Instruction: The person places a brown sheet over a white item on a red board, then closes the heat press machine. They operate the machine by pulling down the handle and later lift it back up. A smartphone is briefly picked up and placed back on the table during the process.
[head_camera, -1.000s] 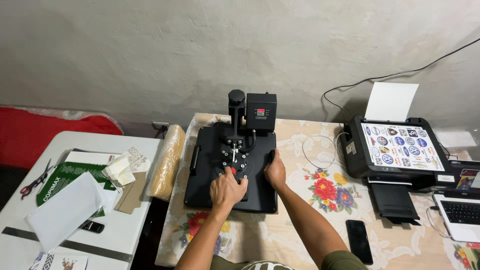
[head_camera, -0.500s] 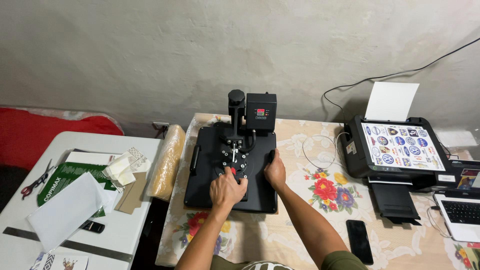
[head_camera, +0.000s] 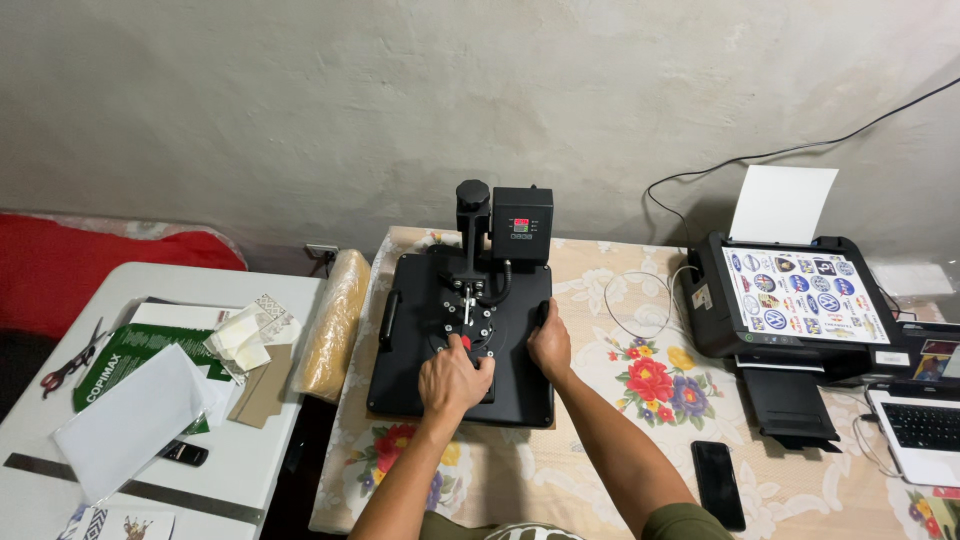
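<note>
A black heat press (head_camera: 420, 330) stands on a table with a floral cloth (head_camera: 600, 440). Its control box with a small lit display (head_camera: 522, 225) sits at the back. My left hand (head_camera: 455, 378) is closed around the press's handle with a red tip, over the middle of the top plate. On the plate's right edge rests my right hand (head_camera: 549, 342), fingers wrapped over the side.
A printer (head_camera: 790, 300) with a printed sheet of round stickers stands at the right, a laptop (head_camera: 925, 420) beside it. A black phone (head_camera: 718, 484) lies by my right arm. A white table (head_camera: 250, 460) at left holds papers, scissors (head_camera: 70, 362) and a roll (head_camera: 332, 325).
</note>
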